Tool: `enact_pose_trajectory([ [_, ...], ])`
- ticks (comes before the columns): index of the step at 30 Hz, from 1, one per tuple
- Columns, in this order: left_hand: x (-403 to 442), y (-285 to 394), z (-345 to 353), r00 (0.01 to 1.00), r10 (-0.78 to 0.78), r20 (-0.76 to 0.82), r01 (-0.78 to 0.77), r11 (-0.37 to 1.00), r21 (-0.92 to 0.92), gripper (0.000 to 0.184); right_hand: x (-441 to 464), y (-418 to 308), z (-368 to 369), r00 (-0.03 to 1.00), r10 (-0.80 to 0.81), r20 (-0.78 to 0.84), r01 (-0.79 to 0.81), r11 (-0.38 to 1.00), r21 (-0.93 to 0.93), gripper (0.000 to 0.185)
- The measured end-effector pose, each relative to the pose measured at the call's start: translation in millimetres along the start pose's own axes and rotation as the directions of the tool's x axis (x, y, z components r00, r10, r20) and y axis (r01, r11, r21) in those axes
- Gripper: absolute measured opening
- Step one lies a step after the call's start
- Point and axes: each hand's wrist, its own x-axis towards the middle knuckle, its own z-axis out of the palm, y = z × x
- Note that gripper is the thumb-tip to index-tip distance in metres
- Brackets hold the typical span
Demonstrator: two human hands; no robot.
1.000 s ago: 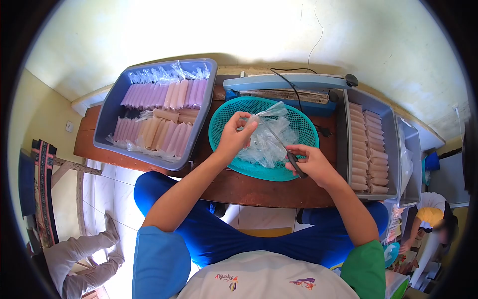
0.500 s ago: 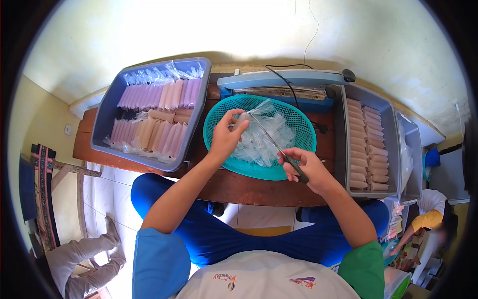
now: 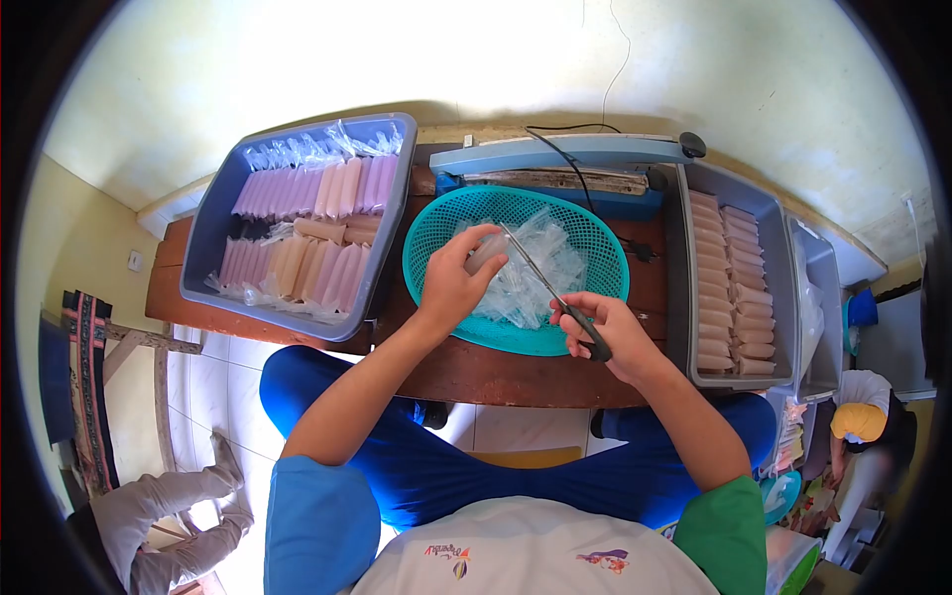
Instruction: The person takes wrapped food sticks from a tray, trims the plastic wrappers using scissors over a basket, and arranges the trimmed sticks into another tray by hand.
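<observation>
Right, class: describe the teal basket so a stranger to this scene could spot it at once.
Look along the brown table to the space between the blue-grey bin at left and the nearer grey bin at right. The teal basket sits there, in front of the blue device. Unlike those solid-walled bins of filled packs, it is rounded, perforated and holds clear plastic pieces.
</observation>
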Motion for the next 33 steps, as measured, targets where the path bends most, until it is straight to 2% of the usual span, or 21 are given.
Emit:
enact_pose_trajectory([
  [1,-0.5,0.0,0.5,0.995,0.096,-0.015,-0.096,0.994,0.048,0.035,-0.2,-0.5,0.7,1.0,0.0,-0.007,0.0,1.0,0.015,0.05],
  [4,-1.9,0.9,1.8,0.988,0.151,-0.025,-0.148,0.984,0.099,0.034,0.4,0.2,0.9,1.0,0.001,-0.016,-0.001,0.999,0.038,0.05],
  [20,-4.7,6.2,1.9,0.987,0.155,0.035,-0.158,0.984,0.078,0.035,3.7,4.9,0.6,0.999,-0.007,-0.036,0.009,0.998,0.069,0.052],
  [25,-6.6,6.8,0.8,0.982,0.169,0.089,-0.181,0.971,0.158,0.033,4.1,6.3,-0.4,0.999,-0.016,-0.036,0.018,0.998,0.06,0.053],
  [33,-7.9,6.7,2.5,0.975,0.204,0.091,-0.217,0.962,0.165,0.03,4.6,8.1,0.1,0.999,-0.016,-0.03,0.018,0.997,0.076,0.054],
])
